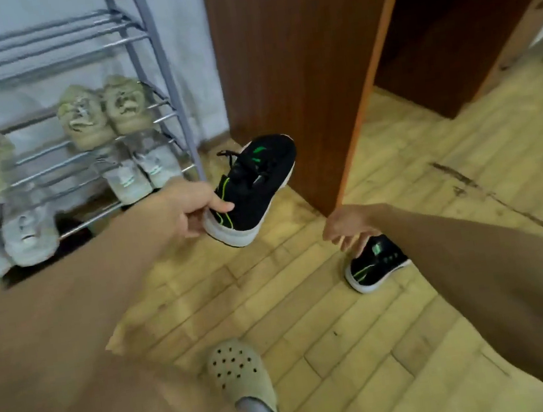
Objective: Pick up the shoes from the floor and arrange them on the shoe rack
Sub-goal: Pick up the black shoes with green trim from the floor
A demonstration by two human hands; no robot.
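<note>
On the pale wooden floor (367, 342), near the brown wooden door (282, 66), a black cloth shoe with green stripes and a white sole (255, 187) is held up in the air by the left hand (187, 210). The heel is pinched between the thumb and the fingers, and the toe is pointed away. A second black shoe with green marks (376, 266) is seen lying on the floor, partly hidden by the right arm. The right hand (347, 230) is stretched out just above it, with the fingers spread apart and nothing in them.

To the left, a grey metal shoe rack with thin bars (148, 70) is seen. Two beige shoes (106, 111) are set on its middle shelf, and pale grey shoes (141, 172) are placed below them. The top shelf looks free.

The held shoe could be dropped, because only its heel is pinched. It could also be bumped against the rack's post, which is very near. The second shoe could be grabbed badly, since part of it is hidden.
</note>
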